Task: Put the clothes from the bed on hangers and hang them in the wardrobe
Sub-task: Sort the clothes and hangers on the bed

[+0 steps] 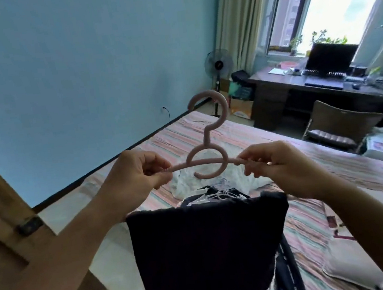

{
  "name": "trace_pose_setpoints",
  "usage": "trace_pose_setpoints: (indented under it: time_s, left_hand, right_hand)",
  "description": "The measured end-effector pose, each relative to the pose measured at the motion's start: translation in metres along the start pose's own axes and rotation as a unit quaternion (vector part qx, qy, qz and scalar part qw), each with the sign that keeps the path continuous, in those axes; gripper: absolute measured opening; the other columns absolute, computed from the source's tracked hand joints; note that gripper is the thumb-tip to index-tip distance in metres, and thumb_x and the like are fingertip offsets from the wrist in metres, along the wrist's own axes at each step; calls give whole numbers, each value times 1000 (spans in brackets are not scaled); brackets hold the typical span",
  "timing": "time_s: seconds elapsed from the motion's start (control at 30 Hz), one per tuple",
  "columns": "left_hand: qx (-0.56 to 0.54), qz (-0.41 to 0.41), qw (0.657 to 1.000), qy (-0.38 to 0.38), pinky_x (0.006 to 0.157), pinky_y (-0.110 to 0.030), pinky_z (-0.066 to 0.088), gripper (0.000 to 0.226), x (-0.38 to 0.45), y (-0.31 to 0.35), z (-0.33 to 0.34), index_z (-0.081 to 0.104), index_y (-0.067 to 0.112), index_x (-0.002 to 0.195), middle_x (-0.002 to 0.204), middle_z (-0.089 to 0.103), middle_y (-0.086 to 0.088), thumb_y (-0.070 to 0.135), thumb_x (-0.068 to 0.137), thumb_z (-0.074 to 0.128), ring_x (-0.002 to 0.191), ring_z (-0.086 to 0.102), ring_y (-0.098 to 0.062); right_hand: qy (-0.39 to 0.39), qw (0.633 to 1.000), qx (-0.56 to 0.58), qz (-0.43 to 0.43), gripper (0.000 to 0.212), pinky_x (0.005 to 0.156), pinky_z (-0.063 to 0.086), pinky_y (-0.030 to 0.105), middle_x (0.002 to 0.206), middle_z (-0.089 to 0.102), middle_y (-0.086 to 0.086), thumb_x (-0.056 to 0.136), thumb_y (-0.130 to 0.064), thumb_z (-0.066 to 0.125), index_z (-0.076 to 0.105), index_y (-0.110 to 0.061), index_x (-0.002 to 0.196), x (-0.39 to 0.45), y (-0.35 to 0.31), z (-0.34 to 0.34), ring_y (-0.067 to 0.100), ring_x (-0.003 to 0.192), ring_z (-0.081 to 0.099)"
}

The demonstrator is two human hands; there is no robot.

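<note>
Left hand (138, 173) and right hand (277, 168): each pinches one arm of the pink hanger (208, 159), held level at frame centre, hook up. Dark garment (210, 251): hangs below at lower centre, apparently draped on white hangers (220, 193). Advice: keep the hanger level, feed one arm into the neck first. Bed (333, 168), striped, lies beyond.

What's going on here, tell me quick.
A person is holding a pink hanger up over the bed, hook upward. The left hand pinches one end of its bar and the right hand pinches the other. A dark garment hangs below the hands in front of the person; how it is held up cannot be seen. White clothing and some white hangers lie on the striped bedcover. Nothing is on the pink hanger yet.
</note>
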State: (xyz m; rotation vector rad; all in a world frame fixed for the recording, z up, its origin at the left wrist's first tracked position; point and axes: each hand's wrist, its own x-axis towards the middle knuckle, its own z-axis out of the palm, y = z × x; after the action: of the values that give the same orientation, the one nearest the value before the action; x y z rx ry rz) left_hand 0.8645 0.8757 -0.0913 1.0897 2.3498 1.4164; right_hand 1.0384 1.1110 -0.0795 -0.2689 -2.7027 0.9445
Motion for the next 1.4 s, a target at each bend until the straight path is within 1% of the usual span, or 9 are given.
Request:
trace_pose_setpoints:
  time_s: [0.2,0.53,0.73,0.83,0.97,1.07,1.13,1.27,1.4]
  left_hand:
    - [-14,17,996,-87,54,-14,51,16,19,-11,39,74,18,80,67,73,1,5,75,81,57,67,-10]
    - [-18,-67,981,-184,57,-25,49,9,86,-76,142,74,5,81,70,71,-14,-3,77,77,57,61,-14]
    - [4,-130,959,-251,62,-30,49,19,140,-131,203,69,12,69,58,67,-7,-5,74,76,52,60,-16]
    - [11,-161,958,-239,65,-34,52,19,164,-157,228,69,16,68,58,69,-5,1,74,79,54,62,-16]
    - [23,-190,962,-195,68,-31,51,15,200,-186,257,70,17,71,62,68,0,9,74,82,61,62,-15]
    - [45,-195,965,-170,69,-27,47,8,231,-208,279,74,10,78,68,65,3,12,76,81,65,59,-13]
    - [65,-200,964,-163,67,-24,43,8,250,-226,293,74,13,80,71,65,4,15,77,81,68,57,-11]
    - [90,-227,954,-173,65,-20,41,8,277,-268,320,74,19,80,76,68,4,19,77,81,72,59,-9]
    - [90,-255,949,-164,72,-25,45,8,302,-303,354,72,20,79,76,68,3,17,79,80,75,61,-13]
  right_hand:
    - [-19,997,-6,69,17,70,55,26,79,71,-11,95,-12,64,73,-26,101,-24,34,-7,8,75,66]
    - [-62,981,-14,181,13,76,54,45,72,71,-2,92,-8,65,72,-19,89,-4,149,28,17,70,66]
    - [-108,965,-42,235,13,71,50,33,73,68,-2,90,-6,66,71,-16,84,31,222,56,18,72,64]
    - [-118,963,-46,238,22,58,38,17,66,59,-8,93,-9,66,65,-22,76,55,255,64,9,61,52]
    - [-121,959,-47,251,14,62,36,24,72,61,1,93,-9,65,68,-12,80,94,304,76,15,68,51]
    - [-121,957,-55,259,12,56,33,13,72,59,-1,90,-8,65,67,-13,79,125,343,89,15,69,50]
    - [-116,955,-43,270,11,57,34,15,75,61,-1,90,-11,66,67,-17,81,144,371,100,14,70,53]
    - [-111,952,-31,283,1,73,44,29,79,66,-3,87,-19,70,71,-19,86,168,425,128,14,77,58]
    - [-111,950,-27,292,6,61,35,10,73,59,-9,90,-19,68,70,-18,84,191,477,159,11,75,55]
